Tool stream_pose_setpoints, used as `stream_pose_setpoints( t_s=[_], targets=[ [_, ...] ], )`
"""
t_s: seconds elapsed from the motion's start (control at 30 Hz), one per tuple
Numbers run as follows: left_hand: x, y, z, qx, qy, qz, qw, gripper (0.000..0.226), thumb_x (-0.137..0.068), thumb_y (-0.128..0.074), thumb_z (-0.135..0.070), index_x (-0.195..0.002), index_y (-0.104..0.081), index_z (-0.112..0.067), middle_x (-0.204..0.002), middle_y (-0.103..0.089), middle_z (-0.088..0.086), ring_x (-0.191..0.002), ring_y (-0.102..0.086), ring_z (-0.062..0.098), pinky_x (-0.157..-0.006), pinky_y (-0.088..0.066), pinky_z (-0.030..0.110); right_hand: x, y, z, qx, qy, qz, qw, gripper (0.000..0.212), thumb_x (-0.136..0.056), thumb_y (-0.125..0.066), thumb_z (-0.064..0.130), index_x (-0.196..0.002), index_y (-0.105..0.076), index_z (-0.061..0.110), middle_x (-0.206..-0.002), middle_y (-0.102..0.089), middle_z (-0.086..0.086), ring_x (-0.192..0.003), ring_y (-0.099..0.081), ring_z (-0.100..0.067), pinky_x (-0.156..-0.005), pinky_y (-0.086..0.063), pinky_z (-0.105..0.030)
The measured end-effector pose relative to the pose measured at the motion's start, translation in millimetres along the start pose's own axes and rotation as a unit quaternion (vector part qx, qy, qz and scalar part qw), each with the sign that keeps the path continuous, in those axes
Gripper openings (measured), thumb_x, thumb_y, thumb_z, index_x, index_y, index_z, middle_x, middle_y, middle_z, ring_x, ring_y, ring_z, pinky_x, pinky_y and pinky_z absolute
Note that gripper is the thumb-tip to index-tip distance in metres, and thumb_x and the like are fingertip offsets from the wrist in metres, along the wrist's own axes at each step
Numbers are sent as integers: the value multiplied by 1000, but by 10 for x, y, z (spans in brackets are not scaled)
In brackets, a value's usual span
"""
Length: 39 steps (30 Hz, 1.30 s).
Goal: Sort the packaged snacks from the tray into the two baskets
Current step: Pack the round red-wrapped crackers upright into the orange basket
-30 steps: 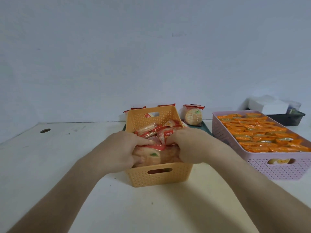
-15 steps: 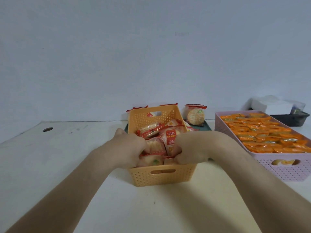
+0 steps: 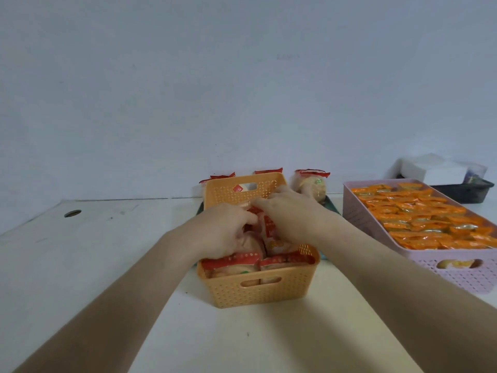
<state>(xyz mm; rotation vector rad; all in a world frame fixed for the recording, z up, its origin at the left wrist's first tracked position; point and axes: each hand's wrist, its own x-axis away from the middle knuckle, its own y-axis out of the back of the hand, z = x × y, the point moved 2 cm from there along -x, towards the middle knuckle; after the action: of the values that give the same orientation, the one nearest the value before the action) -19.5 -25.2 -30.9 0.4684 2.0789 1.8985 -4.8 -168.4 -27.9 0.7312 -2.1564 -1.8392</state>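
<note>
Counter (image 3: pixel 80 265), pale and wide, fills the lower half of the view. Pink basket (image 3: pixel 457 275) at 3 o'clock, long, packed w/ flat orange packets (image 3: pixel 419 224) in rows up to the rim. Orange basket (image 3: pixel 258 292) dead centre, well apart from the pink one, sitting on a dark green tray (image 3: pixel 330 204) whose edges show on either side of it. Black bin (image 3: pixel 462 192) at 2 o'clock behind the pink basket, w/ white boxes (image 3: pixel 430 168) in it.

Both forearms come in from 6 o'clock and meet over the orange basket. Left hand (image 3: pixel 223 232) is inside it, fingers curled round a pale packet (image 3: pixel 251 244). Right hand (image 3: pixel 287 214) lies over the far half, fingers reaching towards 9 o'clock across a red-labelled packet (image 3: pixel 270 227) – can't tell if it grips or only presses. The hands touch or nearly touch.

Two red-topped packets (image 3: pixel 231 261) stand upright against the basket's near wall. At 12 o'clock, more packets stand at the back of the tray – one round snack (image 3: pixel 312 184) just right of the basket, others behind its far wall. Small dark hole (image 3: pixel 72 213) in the counter at 10 o'clock.
</note>
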Motion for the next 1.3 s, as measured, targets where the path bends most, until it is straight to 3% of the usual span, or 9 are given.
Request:
stream_pose_setpoints(
  t_s=[0.3, 0.7, 0.77, 0.83, 0.93, 1.03, 1.13, 1.2, 1.3],
  targets=[
    [312, 138, 54, -83, 58, -188, 977, 29, -75, -73, -42, -86, -49, -30, -69, -51, -10, -69, -50, 13, -59, -38, 30, 222, 279, -211, -264, -13, -24, 964, 32, -89, -60, 13, -116, -65, 29, -102, -58, 7, -93, -54, -12, -73, -41, -22],
    [408, 47, 201, -10, 155, -282, 947, 30, -71, -77, -35, -75, -48, -27, -74, -49, -8, -70, -49, 16, -56, -31, 29, 386, 393, 53, -203, 8, 52, 978, 50, -88, -49, -2, -126, -58, 30, -124, -59, 8, -114, -53, -18, -96, -47, -39],
    [385, 12, 219, -2, 165, -290, 943, 31, -72, -77, -34, -72, -48, -25, -71, -52, -7, -67, -49, 14, -53, -31, 28, 380, 401, 57, -215, 21, 74, 974, 47, -90, -49, 0, -126, -60, 29, -119, -61, 9, -110, -55, -17, -84, -49, -31],
    [374, -18, 206, 48, 149, -269, 950, 26, -75, -77, -30, -87, -53, -31, -79, -59, -10, -73, -54, 14, -59, -36, 28, 352, 360, 72, -203, 28, 82, 975, 44, -89, -51, 2, -124, -62, 28, -115, -61, 9, -106, -58, -17, -79, -50, -28],
    [380, -24, 172, 103, 110, -198, 969, 57, -79, -76, -26, -127, -53, -44, -102, -59, -11, -96, -52, 13, -83, -41, 30, 304, 175, 179, -162, 35, 97, 981, 34, -87, -55, 9, -117, -64, 23, -111, -65, 1, -100, -62, -22, -83, -56, -36],
    [440, 19, 154, 48, 78, -174, 980, 36, -83, -71, -33, -118, -65, -38, -103, -63, -15, -102, -51, 13, -94, -40, 37, 302, 64, 255, -109, 37, 71, 991, 22, -88, -55, 10, -109, -60, 16, -95, -58, 2, -87, -57, -20, -75, -53, -32],
    [516, 29, 161, 40, 86, -67, 993, 27, -87, -66, -40, -113, -66, -41, -99, -63, -21, -98, -52, 8, -100, -38, 38, 306, 67, 270, -94, 26, 27, 995, 20, -88, -56, 9, -106, -60, 18, -98, -61, -1, -89, -61, -22, -78, -56, -37],
    [497, 31, 134, -16, 76, -30, 997, 21, -88, -64, -42, -109, -64, -42, -96, -62, -19, -94, -51, 8, -98, -36, 36, 302, 60, 291, -82, 25, 9, 996, 18, -88, -57, 11, -104, -59, 19, -98, -63, -2, -89, -62, -23, -75, -55, -36],
    [398, 59, 42, -114, 47, -70, 990, 13, -89, -59, -44, -100, -62, -37, -83, -59, -12, -85, -51, 15, -83, -40, 32, 304, 40, 272, -51, 19, -21, 998, 19, -86, -58, 12, -102, -62, 21, -96, -62, 0, -90, -61, -23, -68, -46, -33]
  ],
)
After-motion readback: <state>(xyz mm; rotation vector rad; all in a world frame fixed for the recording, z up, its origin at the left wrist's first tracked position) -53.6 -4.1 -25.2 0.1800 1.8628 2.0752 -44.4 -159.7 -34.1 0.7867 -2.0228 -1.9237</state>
